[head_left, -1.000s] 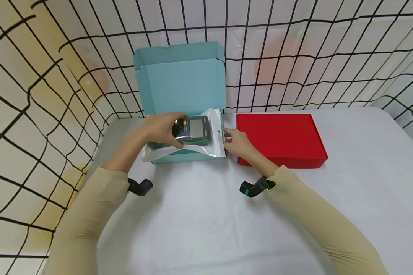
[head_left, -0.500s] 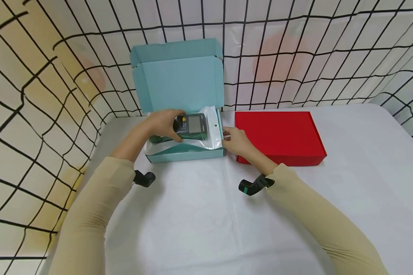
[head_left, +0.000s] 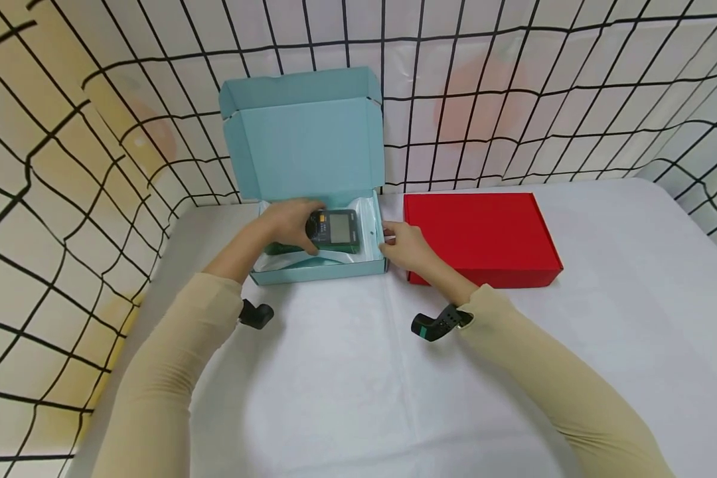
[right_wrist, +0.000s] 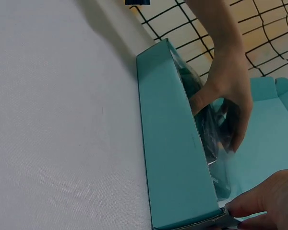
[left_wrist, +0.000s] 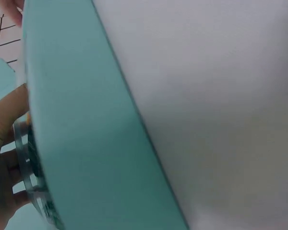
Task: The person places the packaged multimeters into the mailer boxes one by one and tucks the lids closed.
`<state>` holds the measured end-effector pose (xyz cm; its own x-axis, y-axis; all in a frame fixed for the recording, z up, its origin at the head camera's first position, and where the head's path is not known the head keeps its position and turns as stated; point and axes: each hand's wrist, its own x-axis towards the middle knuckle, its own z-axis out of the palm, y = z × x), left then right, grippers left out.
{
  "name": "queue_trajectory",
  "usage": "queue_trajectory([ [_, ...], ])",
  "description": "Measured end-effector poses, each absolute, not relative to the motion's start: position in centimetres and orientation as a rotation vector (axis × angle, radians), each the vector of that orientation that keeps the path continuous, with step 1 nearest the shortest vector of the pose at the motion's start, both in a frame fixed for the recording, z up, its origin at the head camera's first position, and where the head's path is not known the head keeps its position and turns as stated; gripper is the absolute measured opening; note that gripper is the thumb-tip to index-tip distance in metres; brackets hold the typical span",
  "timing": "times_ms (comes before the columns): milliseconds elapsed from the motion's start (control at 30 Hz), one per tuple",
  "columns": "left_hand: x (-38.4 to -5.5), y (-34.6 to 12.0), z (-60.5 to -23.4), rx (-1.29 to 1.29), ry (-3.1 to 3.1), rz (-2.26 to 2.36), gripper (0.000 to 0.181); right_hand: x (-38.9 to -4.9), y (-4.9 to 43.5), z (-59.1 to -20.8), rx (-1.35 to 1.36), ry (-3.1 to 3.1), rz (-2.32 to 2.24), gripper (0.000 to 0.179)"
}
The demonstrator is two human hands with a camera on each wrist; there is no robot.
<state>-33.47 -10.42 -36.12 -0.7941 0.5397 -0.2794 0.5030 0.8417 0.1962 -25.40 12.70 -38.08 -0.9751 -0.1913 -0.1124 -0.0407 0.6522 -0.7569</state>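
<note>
A dark multimeter with a grey screen lies in a clear and white plastic bag inside an open light-blue cardboard box. My left hand grips the multimeter from above, thumb on its near side and fingers on the far side. In the right wrist view the left hand reaches over the front wall, with its fingertips down in the box. My right hand pinches the box's right side wall near the front corner. Part of the multimeter is hidden under my left palm.
A closed red box stands just right of the light-blue one, behind my right hand. The raised lid leans near the black wire grid at the back. A white cloth covers the table.
My left hand has lowered the bagged multimeter into the light-blue box, so the bag no longer hangs over the front wall. The right hand has stayed at the box's right side.
</note>
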Motion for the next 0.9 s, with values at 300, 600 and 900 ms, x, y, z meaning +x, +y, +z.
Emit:
queue_trajectory([
  [300, -33.4, -12.0, -37.4, 0.707, 2.602, 0.330, 0.098, -25.5, 11.9, -38.3, -0.207, 2.700, -1.221, 0.054],
  [600, -32.8, -13.2, -38.2, 0.704, 2.586, 0.457, 0.103, -25.1, 11.5, -38.3, -0.257, 2.729, -1.172, 0.056],
  [900, -32.0, -15.0, -36.5, 0.637, 2.982, 0.837, 0.078, -24.8, 11.4, -37.8, -0.419, 2.738, -1.232, 0.069],
])
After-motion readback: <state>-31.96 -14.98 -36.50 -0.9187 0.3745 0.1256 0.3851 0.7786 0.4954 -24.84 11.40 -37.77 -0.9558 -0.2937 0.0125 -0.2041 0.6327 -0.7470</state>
